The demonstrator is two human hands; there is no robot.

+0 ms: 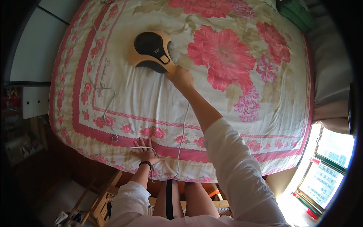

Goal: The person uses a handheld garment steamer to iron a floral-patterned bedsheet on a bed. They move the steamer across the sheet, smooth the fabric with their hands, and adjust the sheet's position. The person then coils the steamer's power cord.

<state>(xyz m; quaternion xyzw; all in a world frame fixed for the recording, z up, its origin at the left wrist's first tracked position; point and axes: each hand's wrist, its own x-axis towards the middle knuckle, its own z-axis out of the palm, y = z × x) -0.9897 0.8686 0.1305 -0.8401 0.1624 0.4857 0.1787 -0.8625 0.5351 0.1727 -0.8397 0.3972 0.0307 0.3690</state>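
A tan and black handheld mattress vacuum rests on the flowered bedsheet, toward the far left of the bed. Its handle is gripped by my right hand, with that arm stretched forward. Near the bed's front edge my left hand lies flat on the sheet, fingers spread, a dark beaded bracelet at the wrist. A white cord runs from near the vacuum's handle down to the front edge, and another stretch of it curls across the left hand.
Green fabric is heaped at the far right corner. Curtains and a bright window are on the right. White cabinets stand along the left, and a wooden chair is below the bed's front left.
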